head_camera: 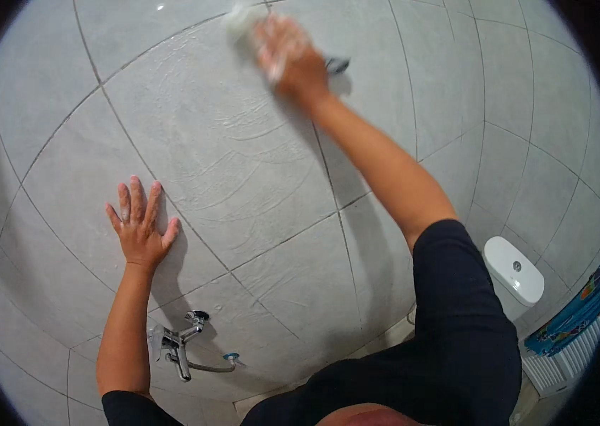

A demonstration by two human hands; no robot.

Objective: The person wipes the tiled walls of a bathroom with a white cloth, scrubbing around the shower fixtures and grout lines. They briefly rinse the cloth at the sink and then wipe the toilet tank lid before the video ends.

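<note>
Grey wall tiles with dark grout lines fill the middle of the view, streaked with wet, soapy arcs. My right hand is stretched up the wall and blurred by motion. Foam covers its fingers, which hold a whitish sponge or scrubbing pad against the tile. The pad is too blurred to tell exactly. Lower on the left, my left hand rests with its palm on the tiles and its fingers spread. Nothing is in it.
A chrome mixer tap juts from the wall below my left hand, with a flexible hose beside it. A dark fitting shows behind my right wrist. At right stand a white toilet cistern and a blue patterned cloth over a white slatted piece.
</note>
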